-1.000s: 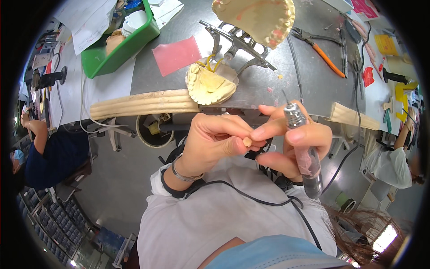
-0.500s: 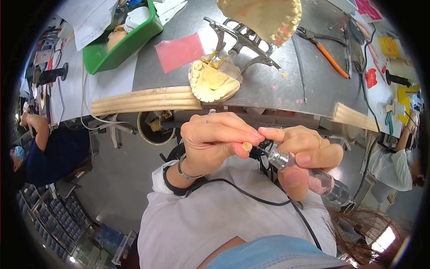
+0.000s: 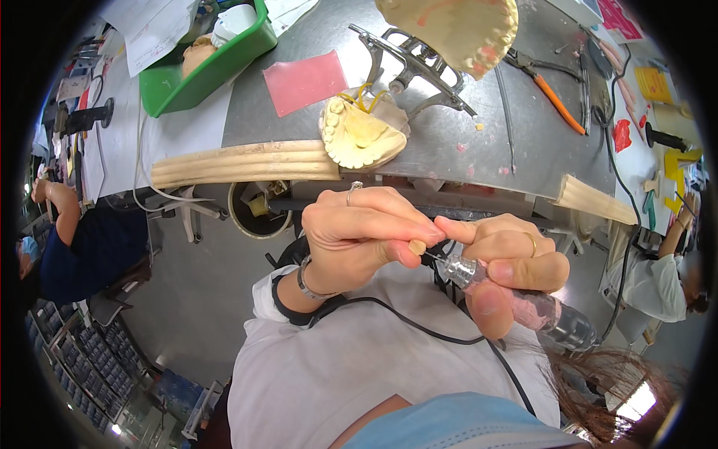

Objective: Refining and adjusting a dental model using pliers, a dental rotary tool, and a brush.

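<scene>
Piece (image 3: 416,247), small and cream-coloured, sits at mid-frame, pinched between the thumb and fingertips of the left hand (image 3: 348,232). Left hand: fingers long and laid together, thumb brought up beneath them, almost no gap at the tips; ring and metal wristband visible.

Right hand (image 3: 512,262), just right of centre: curled around a clear-and-pink rotary handpiece (image 3: 529,308), thumb and fingers wrapped about its barrel, forefinger reaching left to the left fingertips. Handpiece slants from lower right up toward centre. Its thin bur (image 3: 434,257) points at the piece; tip is at or just beside it, contact too small to confirm.

Bench, upper frame: yellowish dental cast (image 3: 363,138) with yellow strands at its back, near the bench edge, top centre. Metal articulator (image 3: 441,91) above and right of it; larger cream cast (image 3: 456,34) at the top border, partly cut off. Pink sheet (image 3: 305,82) lies left of the articulator. Orange-handled pliers (image 3: 559,105) at upper right. Green bin (image 3: 176,93), upper left, holds casts. Ribbed wooden strip (image 3: 247,165) along the bench edge, left of centre. Person in dark clothing (image 3: 93,239) at far left.
</scene>
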